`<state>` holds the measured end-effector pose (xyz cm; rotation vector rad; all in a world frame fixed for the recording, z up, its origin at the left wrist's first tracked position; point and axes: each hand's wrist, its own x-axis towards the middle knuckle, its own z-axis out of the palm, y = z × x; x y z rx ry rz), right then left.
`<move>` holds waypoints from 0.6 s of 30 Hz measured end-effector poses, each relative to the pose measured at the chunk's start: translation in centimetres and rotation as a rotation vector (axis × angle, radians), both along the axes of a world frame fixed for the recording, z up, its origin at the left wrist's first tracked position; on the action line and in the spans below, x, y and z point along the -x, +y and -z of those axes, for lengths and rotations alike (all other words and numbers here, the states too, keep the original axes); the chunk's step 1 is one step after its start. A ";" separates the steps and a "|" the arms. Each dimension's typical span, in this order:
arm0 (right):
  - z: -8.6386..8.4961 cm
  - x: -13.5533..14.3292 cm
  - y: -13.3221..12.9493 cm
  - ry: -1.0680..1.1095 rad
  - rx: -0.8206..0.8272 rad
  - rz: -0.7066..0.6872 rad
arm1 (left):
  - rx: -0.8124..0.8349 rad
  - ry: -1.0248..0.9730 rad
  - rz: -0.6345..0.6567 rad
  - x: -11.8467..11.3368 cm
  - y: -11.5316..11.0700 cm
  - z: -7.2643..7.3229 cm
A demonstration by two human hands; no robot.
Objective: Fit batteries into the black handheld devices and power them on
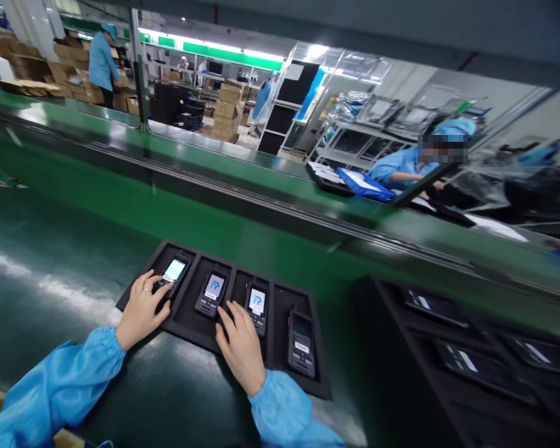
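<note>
The surface (60, 252) is deep green, streaked with white glare. At 7 o'clock the foam tray (191, 320) is black, as are its handheld terminals (309, 333). Its 10 o'clock screen (175, 269) glows white and pale blue; both middle screens (257, 301) show a blue logo on white. The sleeves (282, 407) are bright blue. Towards 4 o'clock, a larger tray (378, 342) is black; at 11, cardboard boxes (227, 109) are brown; at 2, a co-worker's cap (455, 128) is light blue.

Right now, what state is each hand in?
Left hand: open, touching the leftmost phone.
Right hand: open, at the third phone from left; contact unclear.
</note>
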<state>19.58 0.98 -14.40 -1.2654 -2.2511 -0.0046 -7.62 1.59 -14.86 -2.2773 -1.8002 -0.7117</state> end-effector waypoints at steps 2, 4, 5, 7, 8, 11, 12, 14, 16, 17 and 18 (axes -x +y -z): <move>0.1 -2.6 -1.1 0.011 -0.038 0.047 | -0.007 -0.004 0.010 0.1 0.0 0.0; 0.4 -6.2 -2.4 0.050 -0.080 0.181 | -0.015 -0.010 0.014 0.1 0.0 0.0; 0.6 -8.1 -3.2 0.081 -0.087 0.285 | -0.016 -0.009 0.011 0.1 0.0 0.0; 1.2 -11.6 -5.0 0.156 -0.077 0.487 | -0.009 -0.003 -0.001 0.2 0.0 0.0; 1.4 -12.8 -5.9 0.167 -0.060 0.537 | -0.003 -0.001 -0.005 0.2 0.0 0.1; 2.2 -14.5 -8.0 0.161 0.018 0.579 | 0.006 -0.008 -0.005 0.3 0.1 0.2; 2.4 -14.5 -8.4 0.156 0.039 0.582 | 0.004 -0.010 -0.005 0.4 0.1 0.3; 2.7 -14.0 -8.7 0.155 0.060 0.586 | -0.006 -0.005 -0.008 0.6 0.3 0.5; 2.9 -13.5 -8.5 0.151 0.066 0.585 | -0.012 0.004 -0.006 0.7 0.4 0.6; 2.9 -13.3 -8.3 0.142 0.065 0.586 | -0.013 0.006 -0.002 0.7 0.4 0.6; 2.9 -13.2 -8.1 0.128 0.062 0.589 | -0.013 0.007 0.002 0.8 0.4 0.6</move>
